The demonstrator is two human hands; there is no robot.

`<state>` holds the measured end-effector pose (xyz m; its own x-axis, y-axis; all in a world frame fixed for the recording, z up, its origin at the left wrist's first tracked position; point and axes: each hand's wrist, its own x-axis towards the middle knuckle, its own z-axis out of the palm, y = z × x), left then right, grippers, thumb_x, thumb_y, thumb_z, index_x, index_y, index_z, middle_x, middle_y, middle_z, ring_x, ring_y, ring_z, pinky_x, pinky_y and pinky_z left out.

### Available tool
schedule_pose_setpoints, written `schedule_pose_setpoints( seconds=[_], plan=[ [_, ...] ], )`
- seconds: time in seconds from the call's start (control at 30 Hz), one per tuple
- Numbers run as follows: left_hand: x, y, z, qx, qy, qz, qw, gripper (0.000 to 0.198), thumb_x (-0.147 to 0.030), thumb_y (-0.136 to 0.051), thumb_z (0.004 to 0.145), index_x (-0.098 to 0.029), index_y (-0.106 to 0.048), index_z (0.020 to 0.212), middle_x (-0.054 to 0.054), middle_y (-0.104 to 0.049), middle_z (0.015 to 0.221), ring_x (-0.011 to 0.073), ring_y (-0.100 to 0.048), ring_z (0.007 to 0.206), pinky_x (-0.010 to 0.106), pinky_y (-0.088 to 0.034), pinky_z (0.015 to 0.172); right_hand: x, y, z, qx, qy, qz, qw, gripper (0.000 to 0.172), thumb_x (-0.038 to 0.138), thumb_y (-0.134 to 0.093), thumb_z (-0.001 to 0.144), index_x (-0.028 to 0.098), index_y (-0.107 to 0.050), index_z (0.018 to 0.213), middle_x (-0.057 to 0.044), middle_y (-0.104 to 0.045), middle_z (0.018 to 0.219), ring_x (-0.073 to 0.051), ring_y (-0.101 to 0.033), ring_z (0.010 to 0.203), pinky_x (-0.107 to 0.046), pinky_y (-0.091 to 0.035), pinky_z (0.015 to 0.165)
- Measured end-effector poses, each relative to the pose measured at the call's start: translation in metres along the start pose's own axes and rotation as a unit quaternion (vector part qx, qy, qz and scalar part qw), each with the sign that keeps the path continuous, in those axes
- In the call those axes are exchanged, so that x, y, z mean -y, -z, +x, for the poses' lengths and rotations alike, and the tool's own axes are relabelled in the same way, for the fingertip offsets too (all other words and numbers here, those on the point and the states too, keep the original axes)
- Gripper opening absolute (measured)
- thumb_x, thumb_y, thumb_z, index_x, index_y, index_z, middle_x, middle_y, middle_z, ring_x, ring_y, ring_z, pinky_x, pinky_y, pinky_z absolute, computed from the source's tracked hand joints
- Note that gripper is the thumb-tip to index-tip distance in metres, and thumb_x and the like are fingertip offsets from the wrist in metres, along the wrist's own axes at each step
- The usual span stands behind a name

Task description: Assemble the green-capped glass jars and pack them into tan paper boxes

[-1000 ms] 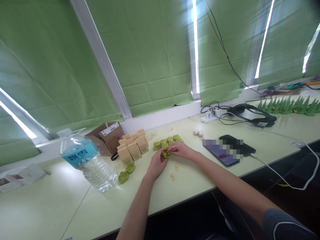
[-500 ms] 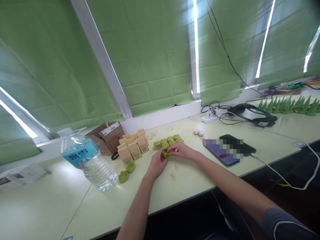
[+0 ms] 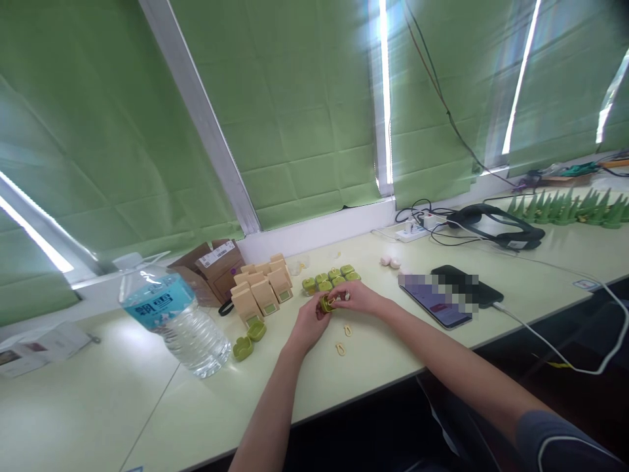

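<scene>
My left hand (image 3: 311,321) is closed around a small green lidless box (image 3: 325,303), held just above the table. The fingertips of my right hand (image 3: 356,297) are pinched together at the box's opening. A yellowish bit shows by them, too small to name, and a small pale thing shows under the curled fingers. Below my hands lie two pale yellow loops, a nearer one (image 3: 341,349) and a farther one (image 3: 348,331). Several similar green boxes (image 3: 338,280) stand in rows right behind my hands. Two green pieces, a nearer one (image 3: 242,349) and a farther one (image 3: 256,330), lie to the left.
Several beige upright pieces (image 3: 265,296) stand left, before an open cardboard box (image 3: 216,269). A big water bottle (image 3: 184,321) leans at the left. Pinkish round pieces (image 3: 390,262), a phone (image 3: 437,305), a black headset (image 3: 496,226) and green spiky pieces (image 3: 570,208) lie right.
The green box has tilted slightly in my left hand, and the right fingertips have shifted a little at its opening. A yellowish bit now shows there. The rest looks unchanged.
</scene>
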<state>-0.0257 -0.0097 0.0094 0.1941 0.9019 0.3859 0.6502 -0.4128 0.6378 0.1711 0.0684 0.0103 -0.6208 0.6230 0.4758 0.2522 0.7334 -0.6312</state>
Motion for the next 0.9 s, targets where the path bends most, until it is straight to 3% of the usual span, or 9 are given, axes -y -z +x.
schedule_pose_setpoints(
  seconds=[0.53, 0.9],
  plan=[
    [-0.001, 0.000, -0.002, 0.001, 0.017, 0.013, 1.000, 0.046, -0.014, -0.061, 0.080, -0.022, -0.059, 0.126, -0.001, -0.065, 0.079, 0.0139, -0.059, 0.071, 0.024, -0.047, 0.068, 0.010, 0.001, -0.001, 0.008, 0.001, -0.125, 0.992, 0.010, 0.025, -0.073, 0.084, 0.024, -0.080, 0.091, -0.003, -0.078, 0.082, -0.017, -0.067, 0.069, -0.027, -0.045, 0.064],
    [-0.002, -0.001, -0.003, -0.003, -0.003, 0.011, 1.000, 0.044, -0.012, -0.060, 0.079, -0.022, -0.063, 0.122, -0.002, -0.065, 0.079, 0.0124, -0.058, 0.070, 0.023, -0.048, 0.068, 0.016, -0.002, -0.001, 0.014, -0.002, -0.155, 0.988, 0.010, 0.022, -0.072, 0.083, 0.024, -0.081, 0.084, -0.002, -0.078, 0.077, -0.016, -0.067, 0.067, -0.025, -0.042, 0.062]
  ],
)
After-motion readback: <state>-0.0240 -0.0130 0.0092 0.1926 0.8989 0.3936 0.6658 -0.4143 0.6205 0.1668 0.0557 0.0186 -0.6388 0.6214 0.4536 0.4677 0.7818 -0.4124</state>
